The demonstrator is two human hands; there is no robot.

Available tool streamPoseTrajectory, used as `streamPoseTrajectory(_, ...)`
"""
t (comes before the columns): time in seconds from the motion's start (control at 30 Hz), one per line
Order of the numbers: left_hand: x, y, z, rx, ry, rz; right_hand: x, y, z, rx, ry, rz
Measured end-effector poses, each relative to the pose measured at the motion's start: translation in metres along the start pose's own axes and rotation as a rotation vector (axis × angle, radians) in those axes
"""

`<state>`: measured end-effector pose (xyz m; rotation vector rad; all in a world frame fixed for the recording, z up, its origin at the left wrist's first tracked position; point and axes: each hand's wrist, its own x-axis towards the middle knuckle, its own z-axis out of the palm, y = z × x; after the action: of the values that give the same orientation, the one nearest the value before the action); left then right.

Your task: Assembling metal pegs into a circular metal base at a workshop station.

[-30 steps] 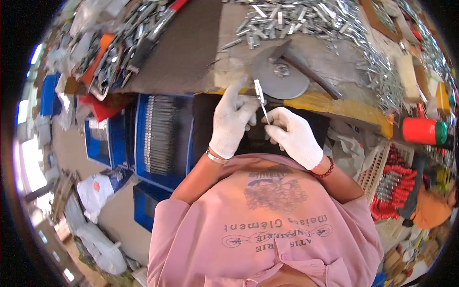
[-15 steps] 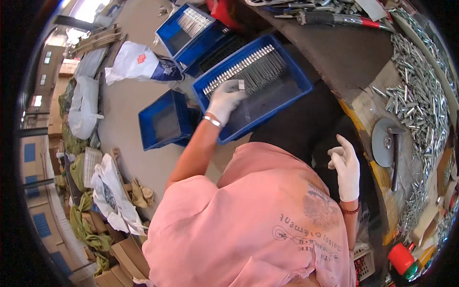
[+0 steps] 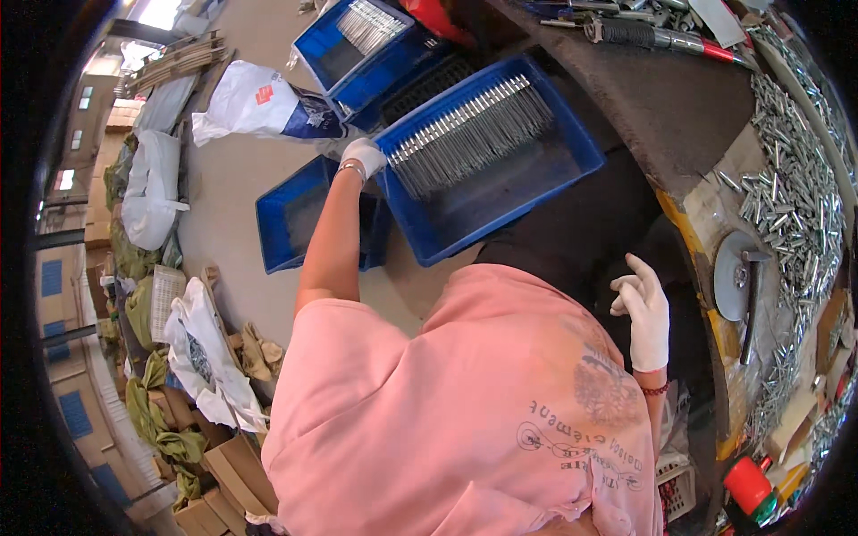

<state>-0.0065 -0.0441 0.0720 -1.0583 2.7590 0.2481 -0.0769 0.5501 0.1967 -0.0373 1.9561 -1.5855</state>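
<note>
My left hand (image 3: 365, 157), in a white glove, is at the left corner of a shallow blue plastic bin (image 3: 500, 234). Its fingers are closed over the rim there. Inside the bin lies a long row of thin metal rods (image 3: 474, 138) with shiny thicker ends, side by side along the far wall. The near part of the bin's floor is bare. My right hand (image 3: 645, 313), also gloved, hovers between my lap and the workbench. Its index finger is stretched out, the others are loosely bent, and nothing shows in it.
A second blue bin (image 3: 279, 241) stands on the floor at left. Stacked blue bins (image 3: 332, 49) with more rods stand farther back. The bench at right bears a heap of metal sleeves (image 3: 786, 214), a hammer (image 3: 749, 308) by a round grey disc (image 3: 731, 277), and a red-banded tool (image 3: 666, 38).
My left hand has moved left from the row of rods to the bin's left corner and closed on the rim. My right hand keeps nearly the same pose. The view has shifted slightly.
</note>
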Motion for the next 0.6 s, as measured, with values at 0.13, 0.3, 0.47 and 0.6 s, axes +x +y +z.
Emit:
streamPoseTrajectory(0.13, 0.012, 0.001, 0.005, 0.096, -0.1, -0.187, -0.002, -0.004, -0.001, 0.006, -0.014, 0.01)
streamPoseTrajectory(0.3, 0.008, 0.035, 0.001, 0.118, -0.128, -0.233, -0.007, -0.003, -0.003, 0.0, 0.02, 0.004)
streamPoseTrajectory(0.47, -0.01, 0.036, 0.004, 0.248, -0.06, -0.169, -0.012, 0.004, -0.005, 0.012, 0.013, 0.014)
streamPoseTrajectory(0.6, -0.03, 0.036, 0.003, 0.328, 0.118, -0.064, -0.014, 0.01, -0.005, 0.02, 0.012, 0.032)
